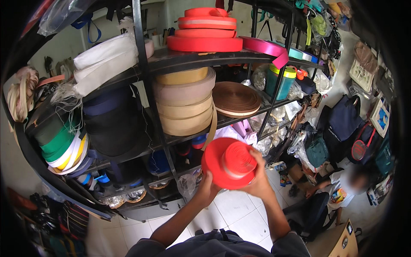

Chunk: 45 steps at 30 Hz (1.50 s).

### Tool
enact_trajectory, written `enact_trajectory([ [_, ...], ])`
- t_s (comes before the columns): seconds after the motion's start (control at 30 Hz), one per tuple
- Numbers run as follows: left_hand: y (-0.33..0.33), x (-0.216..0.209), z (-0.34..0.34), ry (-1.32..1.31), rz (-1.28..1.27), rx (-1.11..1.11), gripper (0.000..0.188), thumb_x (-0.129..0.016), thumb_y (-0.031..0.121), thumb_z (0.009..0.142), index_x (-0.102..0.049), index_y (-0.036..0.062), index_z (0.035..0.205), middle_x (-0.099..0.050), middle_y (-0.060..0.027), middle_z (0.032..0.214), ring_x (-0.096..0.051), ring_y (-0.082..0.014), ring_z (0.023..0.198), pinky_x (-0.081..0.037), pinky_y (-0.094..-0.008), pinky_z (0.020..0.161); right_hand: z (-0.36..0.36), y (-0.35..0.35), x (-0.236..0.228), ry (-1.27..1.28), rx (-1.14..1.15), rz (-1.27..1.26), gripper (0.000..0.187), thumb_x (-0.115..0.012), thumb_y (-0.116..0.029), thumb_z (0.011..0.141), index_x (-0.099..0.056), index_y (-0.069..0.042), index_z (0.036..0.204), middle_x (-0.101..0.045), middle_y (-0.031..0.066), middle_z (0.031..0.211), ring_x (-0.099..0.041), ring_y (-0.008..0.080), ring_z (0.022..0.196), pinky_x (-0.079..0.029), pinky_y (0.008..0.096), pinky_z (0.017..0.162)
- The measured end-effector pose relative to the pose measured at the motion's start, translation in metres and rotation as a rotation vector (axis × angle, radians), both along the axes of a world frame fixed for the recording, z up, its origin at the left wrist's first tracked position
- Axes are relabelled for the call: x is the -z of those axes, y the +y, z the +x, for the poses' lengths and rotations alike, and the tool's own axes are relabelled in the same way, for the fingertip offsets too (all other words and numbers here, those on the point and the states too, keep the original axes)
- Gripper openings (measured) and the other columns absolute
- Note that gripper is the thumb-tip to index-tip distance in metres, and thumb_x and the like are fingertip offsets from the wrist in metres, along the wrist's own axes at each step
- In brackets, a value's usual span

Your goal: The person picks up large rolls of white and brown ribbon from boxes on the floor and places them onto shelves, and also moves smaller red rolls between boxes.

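Two red webbing rolls, a small one (238, 159) on top of a wider one (212, 162), are held out in front of me. My left hand (208, 187) grips the wider roll from its lower left side. On the right, my right hand (258, 174) is wrapped round the edge, its fingers beside the small roll. Straight ahead, a stack of red webbing rolls (205, 43) lies on the upper shelf (192, 62). Beneath it stand beige webbing rolls (184, 109), with a flat brown roll (236, 98) beside them.
White rolls (107, 58) and black webbing (113, 124) fill the shelves at left. A pink ribbon roll (267, 49) hangs over the shelf edge. Bags (344, 115) hang on the right wall. A person (342, 188) sits at the lower right, near a cardboard box (336, 242).
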<state>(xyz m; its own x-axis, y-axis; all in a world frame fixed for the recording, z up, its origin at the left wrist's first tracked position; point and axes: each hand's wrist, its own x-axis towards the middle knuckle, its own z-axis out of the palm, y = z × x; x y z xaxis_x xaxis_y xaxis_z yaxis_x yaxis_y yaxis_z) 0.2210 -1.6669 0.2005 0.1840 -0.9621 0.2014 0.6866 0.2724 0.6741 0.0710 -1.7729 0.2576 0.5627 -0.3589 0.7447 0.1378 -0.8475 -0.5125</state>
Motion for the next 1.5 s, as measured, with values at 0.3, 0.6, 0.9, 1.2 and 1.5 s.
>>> enact_trajectory([
  [0.3,-0.068,-0.125,0.000,-0.229,-0.136,0.010,0.068,-0.028,0.058,0.094,-0.018,0.0115,0.143,-0.034,-0.0095,0.143,-0.040,-0.0221,0.128,-0.040,-0.0422,0.101,-0.007,-0.082,-0.077,-0.038,0.013,-0.196,0.115,-0.091,-0.022,0.049,-0.022,-0.009,0.139,-0.037,0.0246,0.134,-0.042,0.0401,0.122,-0.036,0.0450,0.102],
  [0.6,-0.131,-0.178,-0.012,-0.369,-0.162,0.019,0.071,-0.023,0.060,0.093,-0.016,0.0101,0.144,-0.032,-0.0141,0.143,-0.039,-0.0290,0.128,-0.040,-0.0483,0.101,-0.008,-0.175,-0.114,-0.173,-0.020,-0.188,0.109,-0.087,-0.022,0.055,-0.024,-0.002,0.142,-0.037,0.0219,0.140,-0.047,0.0326,0.123,-0.039,0.0395,0.101],
  [0.9,-0.168,-0.226,-0.015,-0.587,-0.212,-0.068,0.069,-0.028,0.057,0.094,-0.025,0.0062,0.140,-0.040,-0.0152,0.137,-0.049,-0.0297,0.120,-0.048,-0.0459,0.091,-0.004,-0.222,-0.148,-0.422,0.141,-0.349,0.102,-0.083,-0.012,0.058,-0.025,-0.002,0.142,-0.056,0.0208,0.121,-0.060,0.0289,0.107,-0.049,0.0360,0.089],
  [1.2,-0.189,-0.307,0.025,-0.898,-0.147,-0.351,0.061,-0.040,0.056,0.090,-0.051,0.0032,0.120,-0.060,-0.0181,0.112,-0.062,-0.0312,0.093,-0.053,-0.0378,0.072,0.048,-0.254,-0.220,-0.638,0.155,-0.516,0.100,-0.085,-0.012,0.052,-0.032,-0.006,0.136,-0.054,0.0166,0.124,-0.056,0.0283,0.112,-0.045,0.0383,0.096],
  [1.5,-0.177,-0.359,0.124,-1.886,-0.445,-2.042,0.038,-0.054,0.034,0.087,-0.058,0.0035,0.110,-0.062,-0.0159,0.103,-0.061,-0.0290,0.089,-0.048,-0.0353,0.074,0.105,-0.278,-0.290,-0.626,0.388,-0.496,0.090,-0.082,-0.030,0.055,-0.036,-0.006,0.129,-0.063,0.0196,0.108,-0.062,0.0356,0.097,-0.049,0.0390,0.084],
])
